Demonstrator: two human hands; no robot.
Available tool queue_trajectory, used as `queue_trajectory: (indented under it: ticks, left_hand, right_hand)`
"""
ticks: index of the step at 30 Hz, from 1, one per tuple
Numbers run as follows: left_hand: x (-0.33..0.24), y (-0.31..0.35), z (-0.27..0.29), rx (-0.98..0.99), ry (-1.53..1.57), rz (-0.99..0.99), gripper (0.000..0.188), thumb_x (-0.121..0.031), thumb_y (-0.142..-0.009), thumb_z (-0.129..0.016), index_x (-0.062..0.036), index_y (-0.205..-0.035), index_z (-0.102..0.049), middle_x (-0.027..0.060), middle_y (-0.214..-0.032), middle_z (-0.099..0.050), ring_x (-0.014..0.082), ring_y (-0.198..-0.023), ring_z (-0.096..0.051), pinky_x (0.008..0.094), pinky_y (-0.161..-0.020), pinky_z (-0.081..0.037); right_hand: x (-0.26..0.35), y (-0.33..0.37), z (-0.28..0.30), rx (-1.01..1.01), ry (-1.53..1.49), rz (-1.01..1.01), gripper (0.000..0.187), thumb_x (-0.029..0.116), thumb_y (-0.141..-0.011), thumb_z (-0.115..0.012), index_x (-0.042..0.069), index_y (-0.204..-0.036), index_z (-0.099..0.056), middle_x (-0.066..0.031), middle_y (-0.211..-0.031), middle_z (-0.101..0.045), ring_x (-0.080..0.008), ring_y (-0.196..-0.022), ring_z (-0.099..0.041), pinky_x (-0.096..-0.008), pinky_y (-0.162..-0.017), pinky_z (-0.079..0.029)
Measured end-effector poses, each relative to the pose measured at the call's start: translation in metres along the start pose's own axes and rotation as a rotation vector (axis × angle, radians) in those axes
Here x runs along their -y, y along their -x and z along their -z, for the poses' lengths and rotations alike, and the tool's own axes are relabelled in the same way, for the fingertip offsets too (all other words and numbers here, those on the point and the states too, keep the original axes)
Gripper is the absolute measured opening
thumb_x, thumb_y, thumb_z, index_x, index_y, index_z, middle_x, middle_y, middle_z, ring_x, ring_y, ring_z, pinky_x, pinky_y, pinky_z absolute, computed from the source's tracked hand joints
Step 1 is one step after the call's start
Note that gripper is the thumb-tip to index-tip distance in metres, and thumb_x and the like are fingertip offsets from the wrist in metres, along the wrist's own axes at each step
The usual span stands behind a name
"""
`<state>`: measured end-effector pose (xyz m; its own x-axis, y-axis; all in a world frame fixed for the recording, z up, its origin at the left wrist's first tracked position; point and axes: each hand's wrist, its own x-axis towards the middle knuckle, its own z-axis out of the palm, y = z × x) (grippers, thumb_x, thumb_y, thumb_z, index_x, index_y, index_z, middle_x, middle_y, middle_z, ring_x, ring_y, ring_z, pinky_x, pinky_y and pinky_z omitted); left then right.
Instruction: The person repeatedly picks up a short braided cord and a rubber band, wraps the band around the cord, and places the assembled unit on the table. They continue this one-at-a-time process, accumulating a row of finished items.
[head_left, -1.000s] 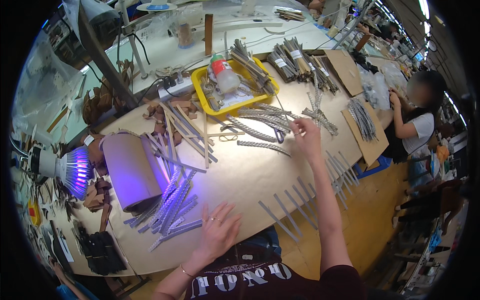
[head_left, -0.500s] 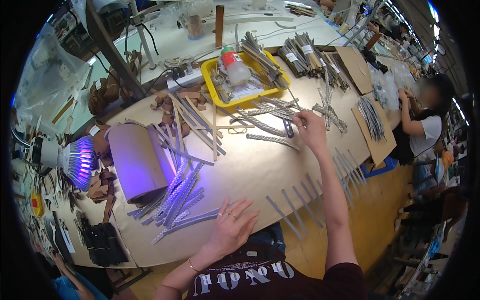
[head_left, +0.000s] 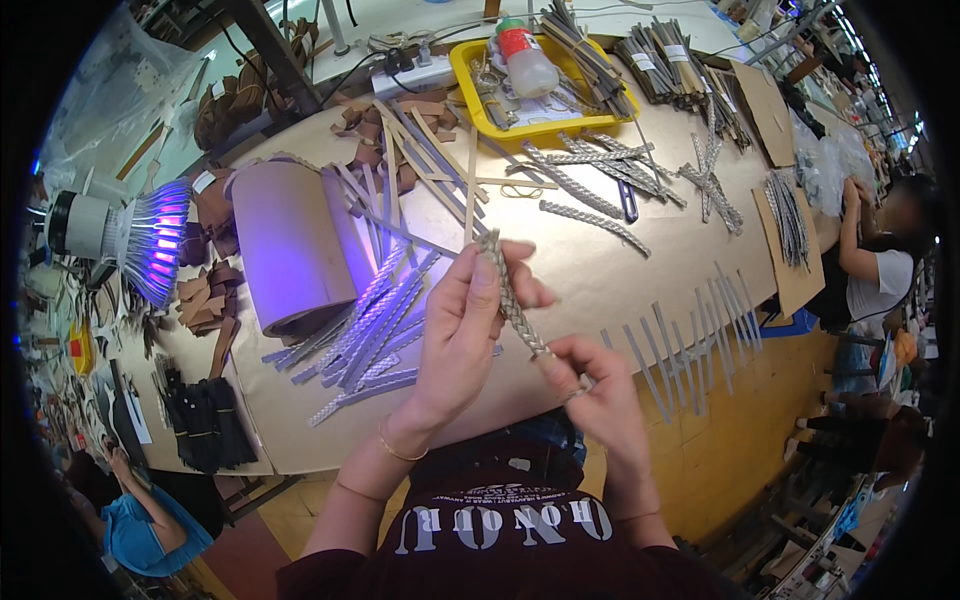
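Note:
Between my two hands a grey-beige braided strap point(head_left: 513, 308) is held up above the near part of the table. My left hand point(head_left: 458, 325) is closed on its upper end, thumb along the braid. Lower down, my right hand point(head_left: 600, 392) pinches the other end, fingers curled. Beyond my hands, several more braided straps point(head_left: 590, 228) lie loose, a dark blue-handled tool point(head_left: 628, 200) among them. To the left of my left hand is a pile of grey flat and braided strips point(head_left: 375, 335), lit purple by a lamp.
A large brown roll point(head_left: 295, 245) stands at the left beside a lit lamp point(head_left: 150, 245). A yellow tray point(head_left: 480, 115) holding a bottle point(head_left: 527, 65) sits at the back. Grey strips point(head_left: 690, 350) hang over the near right edge. A co-worker point(head_left: 880, 260) is at the right.
My right hand has come back from the loose straps toward my body. My left hand has lifted from beside the strip pile. Both now hold a braided strap, and the view has shifted.

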<state>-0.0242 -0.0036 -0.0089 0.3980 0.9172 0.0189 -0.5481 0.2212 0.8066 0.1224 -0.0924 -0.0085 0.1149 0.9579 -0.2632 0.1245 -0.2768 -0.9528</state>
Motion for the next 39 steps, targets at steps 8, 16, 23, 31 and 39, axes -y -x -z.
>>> queue_trajectory:
  ticks: [8,16,23,31,39]
  left_hand:
    - [-0.047,0.003,0.019,-0.040,1.101,0.278,0.018,-0.022,-0.110,-0.032,-0.0121,-0.097,-0.041,-0.0048,-0.070,-0.024,0.0077,-0.056,-0.020,0.0245,-0.051,-0.020]
    - [-0.026,0.004,0.029,-0.027,1.007,0.135,0.023,-0.025,-0.110,-0.029,-0.0130,-0.095,-0.040,-0.0045,-0.070,-0.022,0.0080,-0.055,-0.018,0.0262,-0.050,-0.018]
    - [0.008,-0.027,0.056,-0.013,0.445,-0.068,0.027,-0.030,-0.109,-0.033,-0.0111,-0.098,-0.048,-0.0009,-0.075,-0.041,0.0117,-0.067,-0.040,0.0280,-0.063,-0.037]
    - [0.052,0.005,0.044,-0.085,-1.382,-0.269,0.064,-0.020,-0.096,-0.058,-0.0027,-0.152,-0.030,0.0224,-0.159,-0.024,0.0385,-0.148,-0.023,0.0487,-0.120,-0.020]
    - [0.099,0.009,0.037,0.365,-1.710,-0.013,0.074,-0.043,-0.096,-0.056,-0.0066,-0.154,-0.028,0.0175,-0.163,-0.017,0.0397,-0.150,-0.014,0.0560,-0.120,-0.012]
  right_hand:
    - [-0.004,0.009,-0.043,0.044,0.140,0.686,0.036,0.021,-0.091,-0.070,0.007,-0.066,-0.049,-0.0049,-0.061,-0.045,-0.0249,-0.052,-0.043,-0.0352,-0.054,-0.036]
    - [-0.014,0.015,-0.034,-0.012,0.322,0.749,0.026,0.024,-0.090,-0.071,0.009,-0.073,-0.058,-0.0043,-0.062,-0.048,-0.0248,-0.054,-0.047,-0.0344,-0.054,-0.037]
    - [-0.032,-0.022,0.026,-0.115,0.931,0.642,0.020,0.017,-0.088,-0.067,0.011,-0.106,-0.070,-0.0038,-0.075,-0.057,-0.0228,-0.068,-0.057,-0.0355,-0.065,-0.042]
    - [-0.054,-0.062,0.063,-0.244,1.293,0.361,0.035,0.021,-0.088,-0.067,0.011,-0.122,-0.067,-0.0048,-0.079,-0.058,-0.0198,-0.073,-0.059,-0.0344,-0.069,-0.042]
    - [-0.044,-0.014,0.069,-0.382,1.080,0.030,0.028,0.027,-0.090,-0.069,0.010,-0.112,-0.068,-0.0097,-0.086,-0.059,-0.0270,-0.079,-0.062,-0.0404,-0.070,-0.047]
